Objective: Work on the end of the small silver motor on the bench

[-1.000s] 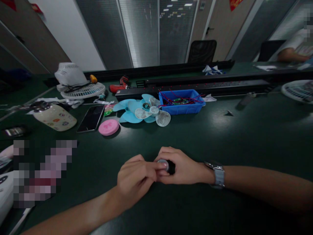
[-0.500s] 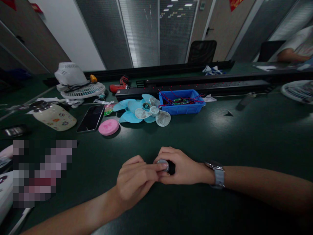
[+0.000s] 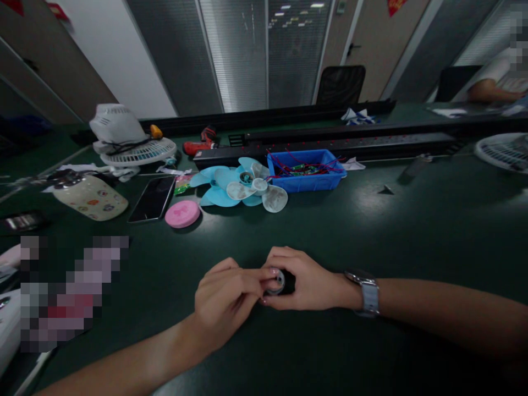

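Note:
Both hands meet low in the middle of the dark green table (image 3: 371,231). My right hand (image 3: 307,280), with a watch on its wrist, is wrapped around a small black and silver round part (image 3: 280,281), likely a small motor. My left hand (image 3: 225,300) pinches the silver end of that part with its fingertips. Most of the part is hidden by the fingers.
Behind the hands lie blue and white fan blades (image 3: 239,187), a blue bin (image 3: 305,170) of wired parts, a pink disc (image 3: 182,213), a phone (image 3: 152,199) and a white fan grille (image 3: 132,151). A red tool (image 3: 200,144) sits farther back. Another person sits at far right (image 3: 495,82).
The left hand's fingertips have shifted a little on the silver end of the part, which now shows as a ring. Both hands stay in the same spot.

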Demonstrator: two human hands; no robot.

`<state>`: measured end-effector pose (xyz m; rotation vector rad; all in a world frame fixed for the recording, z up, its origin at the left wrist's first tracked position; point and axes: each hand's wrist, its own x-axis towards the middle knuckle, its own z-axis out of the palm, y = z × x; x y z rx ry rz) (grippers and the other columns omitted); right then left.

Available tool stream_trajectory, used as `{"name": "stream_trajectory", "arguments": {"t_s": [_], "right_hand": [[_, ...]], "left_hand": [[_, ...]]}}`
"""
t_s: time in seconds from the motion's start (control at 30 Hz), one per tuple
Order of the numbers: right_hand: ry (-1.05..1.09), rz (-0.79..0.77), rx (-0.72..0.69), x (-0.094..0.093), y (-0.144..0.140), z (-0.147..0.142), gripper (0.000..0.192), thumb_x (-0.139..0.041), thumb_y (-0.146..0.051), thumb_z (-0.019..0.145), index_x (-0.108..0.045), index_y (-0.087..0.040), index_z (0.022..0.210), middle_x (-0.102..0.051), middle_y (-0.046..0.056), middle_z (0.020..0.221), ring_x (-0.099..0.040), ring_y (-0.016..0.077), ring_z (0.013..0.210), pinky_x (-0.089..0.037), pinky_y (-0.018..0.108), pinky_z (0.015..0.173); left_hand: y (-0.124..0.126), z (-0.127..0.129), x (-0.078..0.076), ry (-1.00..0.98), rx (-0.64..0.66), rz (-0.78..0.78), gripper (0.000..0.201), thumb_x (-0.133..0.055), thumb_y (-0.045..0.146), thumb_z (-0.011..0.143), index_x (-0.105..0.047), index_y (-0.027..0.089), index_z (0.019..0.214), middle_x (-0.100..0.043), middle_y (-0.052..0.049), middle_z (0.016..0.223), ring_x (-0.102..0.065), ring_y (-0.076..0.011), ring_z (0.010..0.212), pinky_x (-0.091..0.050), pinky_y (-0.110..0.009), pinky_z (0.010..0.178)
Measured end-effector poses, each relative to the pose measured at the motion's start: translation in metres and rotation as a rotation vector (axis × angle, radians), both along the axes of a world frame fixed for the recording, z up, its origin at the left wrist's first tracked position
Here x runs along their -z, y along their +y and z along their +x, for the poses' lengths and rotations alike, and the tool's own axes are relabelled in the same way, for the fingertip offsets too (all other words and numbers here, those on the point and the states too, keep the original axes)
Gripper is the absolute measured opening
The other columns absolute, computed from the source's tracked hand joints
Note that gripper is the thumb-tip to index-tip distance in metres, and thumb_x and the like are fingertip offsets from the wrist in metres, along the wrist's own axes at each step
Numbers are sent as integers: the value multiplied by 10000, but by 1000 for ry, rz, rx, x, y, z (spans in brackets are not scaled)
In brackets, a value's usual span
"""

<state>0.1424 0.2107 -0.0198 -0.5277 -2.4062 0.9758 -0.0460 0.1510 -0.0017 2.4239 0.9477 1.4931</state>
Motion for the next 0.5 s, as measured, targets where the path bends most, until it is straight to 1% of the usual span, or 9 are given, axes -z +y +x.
{"name": "stream_trajectory", "arguments": {"t_s": [0.2,0.33,0.5], "right_hand": [[-18,13,17,-2,-1,-1,270,-758,-352,747,-575,-166,815,-547,-2,810,-530,138,754,-414,267,683],[-23,9,20,-3,-1,-1,275,-757,-355,747,-579,-163,832,-555,1,826,-536,139,766,-418,273,697],[-22,6,23,-2,0,-1,276,-759,-356,744,-583,-166,840,-559,2,832,-539,141,767,-421,275,696]], "left_hand": [[0,1,0,-9,-34,-107,163,-629,10,797,-591,168,777,-782,-47,828,-725,-146,671,-513,-226,574],[1,1,2,-13,-50,-132,152,-627,35,804,-580,176,773,-779,-41,809,-729,-152,682,-527,-233,610],[0,0,3,9,-58,-149,144,-608,42,817,-579,177,776,-774,-47,805,-727,-156,686,-531,-238,609]]}}
